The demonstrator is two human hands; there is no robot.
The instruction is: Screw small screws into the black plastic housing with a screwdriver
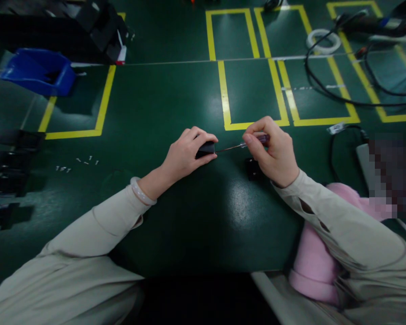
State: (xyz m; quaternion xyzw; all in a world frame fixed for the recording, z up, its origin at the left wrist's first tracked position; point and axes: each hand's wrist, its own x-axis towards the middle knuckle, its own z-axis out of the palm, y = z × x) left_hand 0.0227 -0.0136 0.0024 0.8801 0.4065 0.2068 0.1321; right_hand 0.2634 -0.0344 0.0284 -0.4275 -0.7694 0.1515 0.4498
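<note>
My left hand (188,151) is closed around a small black box-like part (205,149), holding it on the green table. In my right hand (274,149) is a screwdriver (235,146) with a dark, partly see-through handle. Its thin shaft points left, and the tip meets the right-hand end of the black part. Whether a screw sits under the tip is too small to tell. Just below my right hand lies a second small black part (252,169), partly covered by the hand.
Several loose screws (84,161) lie on the table at left. Beyond them are black parts (11,176) and a blue bin (39,72). A white tape roll (323,41) and black cable (311,72) lie at back right. Someone's pink sleeve (316,257) is beside my right arm.
</note>
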